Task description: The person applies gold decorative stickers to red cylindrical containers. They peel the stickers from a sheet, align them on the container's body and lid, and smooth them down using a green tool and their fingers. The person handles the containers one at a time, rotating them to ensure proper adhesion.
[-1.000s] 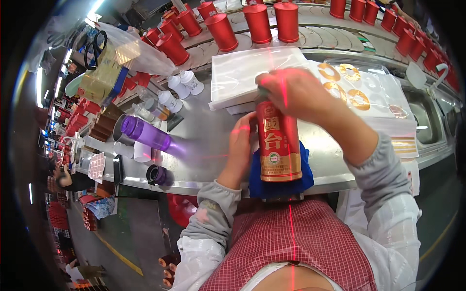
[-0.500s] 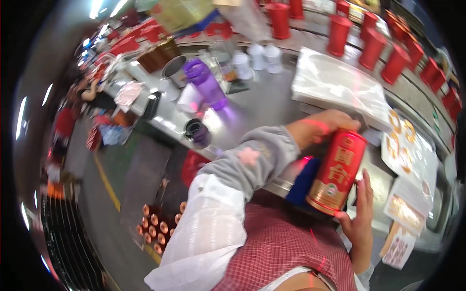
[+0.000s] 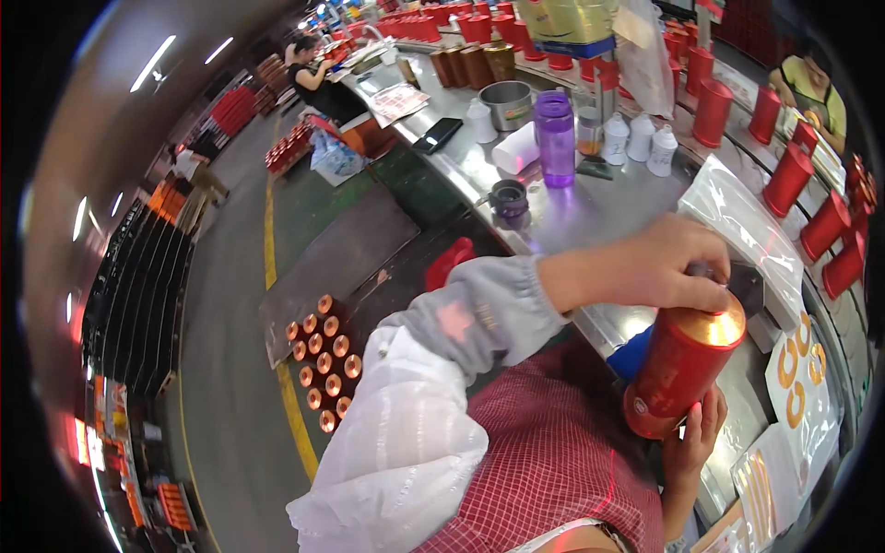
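Presently gripping a tilted, glossy red-and-gold cylindrical bottle [image 3: 684,364] from above with the left hand [image 3: 678,263]; cannot tell the grip of the right hand [image 3: 698,435] below. Apparently mid-handling, next needing steady support.

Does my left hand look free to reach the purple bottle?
Probably not: the left hand holds the red bottle by its top. Otherwise, the way to the purple bottle looks free.

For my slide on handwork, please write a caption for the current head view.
Left hand holds a red bottle at its top, right hand near its base, at a metal worktop.
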The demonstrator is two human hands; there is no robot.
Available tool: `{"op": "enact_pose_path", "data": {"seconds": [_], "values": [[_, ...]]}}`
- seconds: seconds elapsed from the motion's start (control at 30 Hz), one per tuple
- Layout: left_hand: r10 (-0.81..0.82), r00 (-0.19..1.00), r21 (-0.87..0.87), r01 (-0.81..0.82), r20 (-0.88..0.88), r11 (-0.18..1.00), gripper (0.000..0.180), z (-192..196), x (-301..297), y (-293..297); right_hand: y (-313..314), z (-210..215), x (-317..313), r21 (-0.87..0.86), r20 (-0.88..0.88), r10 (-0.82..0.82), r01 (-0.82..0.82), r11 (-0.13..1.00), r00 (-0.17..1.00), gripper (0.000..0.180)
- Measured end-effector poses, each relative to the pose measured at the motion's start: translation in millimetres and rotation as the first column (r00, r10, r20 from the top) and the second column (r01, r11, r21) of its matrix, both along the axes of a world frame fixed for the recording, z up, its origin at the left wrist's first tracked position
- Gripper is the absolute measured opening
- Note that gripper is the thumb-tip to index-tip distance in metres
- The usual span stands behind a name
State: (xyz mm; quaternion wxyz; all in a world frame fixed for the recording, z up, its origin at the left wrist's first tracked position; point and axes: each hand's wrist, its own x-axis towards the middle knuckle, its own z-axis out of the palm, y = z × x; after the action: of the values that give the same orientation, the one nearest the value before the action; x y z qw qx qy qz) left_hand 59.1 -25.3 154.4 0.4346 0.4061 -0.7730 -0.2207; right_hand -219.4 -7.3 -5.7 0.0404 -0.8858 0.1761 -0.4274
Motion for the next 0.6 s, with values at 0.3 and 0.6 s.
{"op": "enact_pose_path", "data": {"seconds": [0.3, 0.6], "values": [[0.745, 0.667, -0.189, -0.73, 0.011, 0.657, 0.02, 13, 69, 197, 13, 56, 74, 0.111, -0.068, 0.344, -0.336, 0.935, 0.936, 0.047], [0.966, 0.084, -0.189, -0.973, 0.245, 0.133, 0.023, -51, 248, 300, 23, 56, 178, 0.268, -0.28, 0.199, -0.123, 0.956, 0.939, 0.031]]}}
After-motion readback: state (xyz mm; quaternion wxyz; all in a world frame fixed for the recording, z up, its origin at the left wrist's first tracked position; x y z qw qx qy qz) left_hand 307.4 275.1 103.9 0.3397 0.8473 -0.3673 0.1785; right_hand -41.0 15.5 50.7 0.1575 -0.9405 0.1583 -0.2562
